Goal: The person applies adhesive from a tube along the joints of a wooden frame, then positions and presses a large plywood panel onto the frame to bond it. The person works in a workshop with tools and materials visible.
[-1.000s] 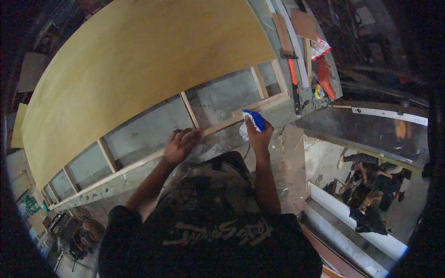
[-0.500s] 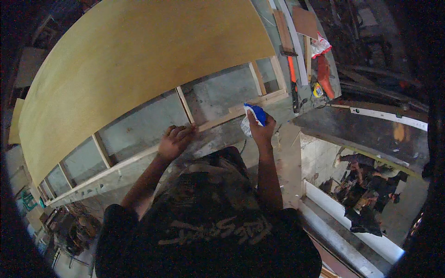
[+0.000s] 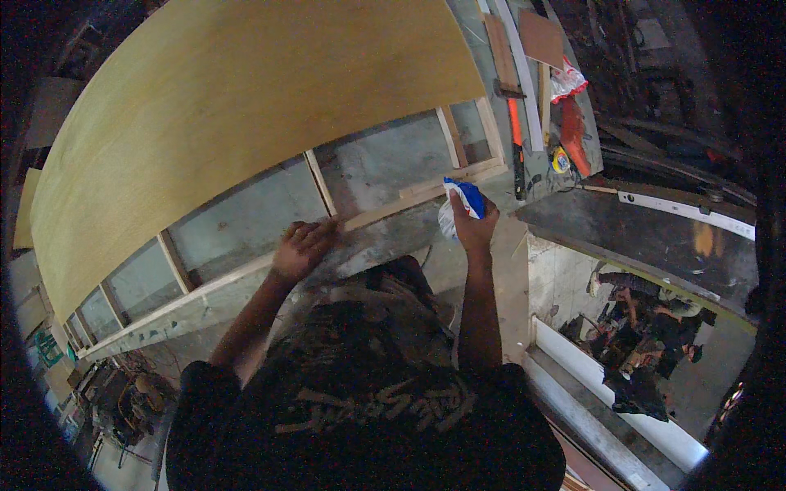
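My right hand grips a blue and white squeeze bottle, its tip pointing down at the front rail of a long wooden frame. My left hand rests flat on that same rail, fingers spread, next to a cross slat. A large yellow plywood sheet lies over the far half of the frame. My dark printed shirt fills the lower middle of the view.
To the right of the frame lie an orange-handled tool, a yellow tape measure, a red and white bag and wood offcuts. A dark bench top sits at right. Other people stand below at lower right.
My right hand with the bottle has stayed near the rail's right part, shifting slightly. My left hand has kept its place on the rail.
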